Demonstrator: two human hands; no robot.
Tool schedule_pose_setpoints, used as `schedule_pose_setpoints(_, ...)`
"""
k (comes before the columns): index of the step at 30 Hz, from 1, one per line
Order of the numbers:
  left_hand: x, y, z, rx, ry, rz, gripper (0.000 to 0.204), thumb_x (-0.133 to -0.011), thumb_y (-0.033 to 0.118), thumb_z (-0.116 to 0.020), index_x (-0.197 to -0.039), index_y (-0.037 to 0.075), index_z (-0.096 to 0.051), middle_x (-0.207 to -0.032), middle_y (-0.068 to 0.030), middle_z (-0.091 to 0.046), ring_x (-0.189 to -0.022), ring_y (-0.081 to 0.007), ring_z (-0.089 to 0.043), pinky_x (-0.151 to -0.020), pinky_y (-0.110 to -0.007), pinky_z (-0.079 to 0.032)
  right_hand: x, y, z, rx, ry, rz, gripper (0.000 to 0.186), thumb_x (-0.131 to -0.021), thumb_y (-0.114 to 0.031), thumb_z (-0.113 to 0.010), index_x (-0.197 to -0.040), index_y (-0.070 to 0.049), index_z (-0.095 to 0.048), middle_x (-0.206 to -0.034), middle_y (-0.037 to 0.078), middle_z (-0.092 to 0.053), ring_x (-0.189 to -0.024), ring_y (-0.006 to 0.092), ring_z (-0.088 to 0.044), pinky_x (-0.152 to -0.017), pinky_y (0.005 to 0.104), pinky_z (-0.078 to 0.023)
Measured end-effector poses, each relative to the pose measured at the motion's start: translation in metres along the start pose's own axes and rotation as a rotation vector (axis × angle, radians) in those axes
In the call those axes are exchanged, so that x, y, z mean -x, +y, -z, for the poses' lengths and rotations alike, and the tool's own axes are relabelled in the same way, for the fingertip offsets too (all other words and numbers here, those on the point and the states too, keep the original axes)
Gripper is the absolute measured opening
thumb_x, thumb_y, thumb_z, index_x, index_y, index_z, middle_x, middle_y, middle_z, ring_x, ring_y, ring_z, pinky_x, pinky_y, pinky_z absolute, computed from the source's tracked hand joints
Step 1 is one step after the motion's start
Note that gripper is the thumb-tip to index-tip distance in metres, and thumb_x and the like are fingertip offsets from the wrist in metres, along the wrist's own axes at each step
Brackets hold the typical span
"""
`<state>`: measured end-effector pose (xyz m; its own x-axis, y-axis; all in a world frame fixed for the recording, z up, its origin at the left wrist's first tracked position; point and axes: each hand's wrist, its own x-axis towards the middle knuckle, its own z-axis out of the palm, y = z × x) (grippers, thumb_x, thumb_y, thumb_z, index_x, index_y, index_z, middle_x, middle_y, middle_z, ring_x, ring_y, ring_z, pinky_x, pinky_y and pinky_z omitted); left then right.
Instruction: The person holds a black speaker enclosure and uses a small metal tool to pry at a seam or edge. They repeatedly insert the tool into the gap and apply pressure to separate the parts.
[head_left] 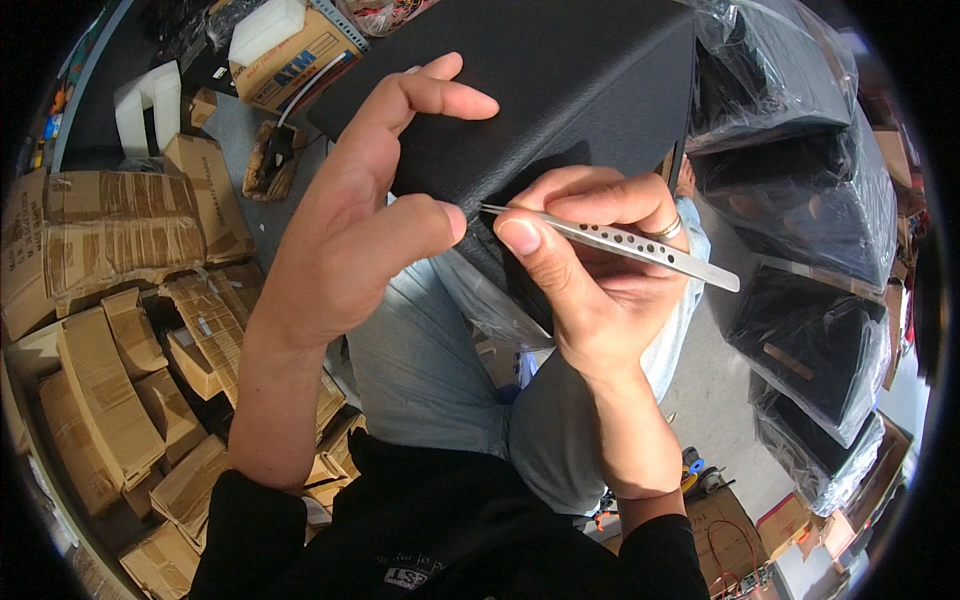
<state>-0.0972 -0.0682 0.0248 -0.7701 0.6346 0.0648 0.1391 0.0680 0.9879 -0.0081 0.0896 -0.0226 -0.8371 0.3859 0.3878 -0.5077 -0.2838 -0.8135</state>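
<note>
A large black box with a leather-like grain lies before me, one corner pointing toward my lap. My right hand pinches silver tweezers with a row of round holes along the body. Their thin tips meet the box's near edge, close to my left thumb. My left hand lies over the left side of the box, thumb and index finger spread apart. Its thumb tip is beside the edge; the other fingers are partly hidden. Clear plastic film hangs below the box's near corner.
Cardboard boxes are piled at the left. On the right, several black boxes wrapped in clear plastic stand in a row. A printed carton with white foam is at the upper left. Tools lie on the floor at the lower right.
</note>
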Motion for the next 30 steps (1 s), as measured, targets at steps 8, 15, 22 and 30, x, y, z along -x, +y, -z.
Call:
schedule_pose_setpoints(8,0.0,0.0,0.001,-0.067,-0.005,-0.012,0.076,-0.069,0.025,-0.063,-0.14,-0.001,-0.053,-0.161,-0.0251,-0.036,-0.155,-0.0313,-0.025,-0.127,-0.042,-0.011,-0.001,0.001,0.001,0.006,-0.003,0.018,0.026,-0.085,0.012,-0.079,-0.098,0.002,-0.059,-0.097,0.02,-0.073,-0.086,0.0171,-0.074,-0.077,0.0279,-0.062)
schedule_pose_setpoints(15,0.002,0.001,-0.001,-0.056,0.001,0.006,0.076,-0.07,0.026,-0.064,-0.141,-0.001,-0.052,-0.163,-0.0244,-0.034,-0.154,-0.0312,-0.027,-0.126,-0.042,-0.015,0.001,0.0,-0.001,0.006,0.008,0.004,0.026,-0.085,0.012,-0.079,-0.098,0.002,-0.059,-0.097,0.02,-0.073,-0.086,0.0169,-0.074,-0.077,0.0278,-0.062)
schedule_pose_setpoints(22,0.001,0.0,-0.001,-0.058,0.003,0.011,0.075,-0.072,0.028,-0.066,-0.14,0.001,-0.052,-0.162,-0.0243,-0.035,-0.154,-0.0304,-0.028,-0.126,-0.042,-0.016,0.0,0.001,0.002,0.003,-0.011,0.02,0.026,-0.084,0.013,-0.078,-0.099,0.002,-0.059,-0.097,0.019,-0.073,-0.086,0.0166,-0.073,-0.077,0.0278,-0.061)
schedule_pose_setpoints(30,0.02,0.014,-0.02,-0.55,0.133,-0.231,0.045,-0.086,0.008,-0.06,-0.129,-0.005,-0.06,-0.145,-0.0271,-0.057,-0.141,-0.0326,-0.05,-0.121,-0.044,-0.031,0.001,0.004,0.008,-0.022,0.036,0.0,0.026,-0.085,0.012,-0.078,-0.1,0.001,-0.059,-0.098,0.018,-0.073,-0.086,0.0159,-0.072,-0.077,0.0272,-0.06)
